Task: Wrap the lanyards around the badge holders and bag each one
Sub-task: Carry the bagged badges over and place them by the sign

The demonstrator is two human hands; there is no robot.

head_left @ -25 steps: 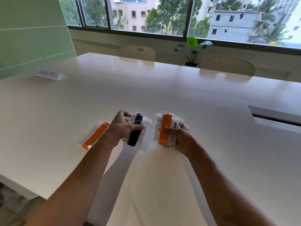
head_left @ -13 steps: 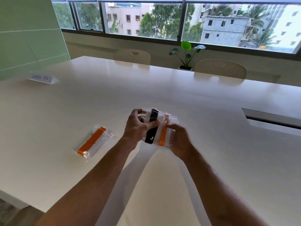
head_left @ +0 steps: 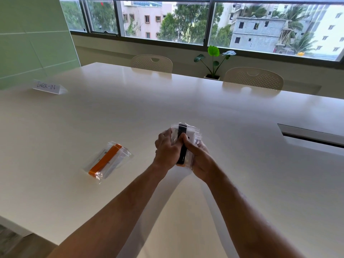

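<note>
Two clear bags are stacked together above the white table (head_left: 186, 101). The front one holds a badge wrapped in a black lanyard (head_left: 182, 146); an orange-lanyard bag sits behind it, only its orange bottom edge (head_left: 181, 165) showing. My left hand (head_left: 166, 149) grips the stack from the left with the thumb on the black lanyard. My right hand (head_left: 200, 158) grips it from the right and below. A third bag with an orange-wrapped badge (head_left: 107, 161) lies flat on the table to the left, away from both hands.
A folded "CHECK-IN" sign (head_left: 48, 87) stands at the far left of the table. A cable slot (head_left: 312, 135) is set into the table at right. Two chairs (head_left: 151, 63) and a potted plant (head_left: 214, 60) stand beyond the far edge, under the windows.
My hands came together, putting the black-lanyard bag over the orange-lanyard bag into one stack. The bag at left has not moved.
</note>
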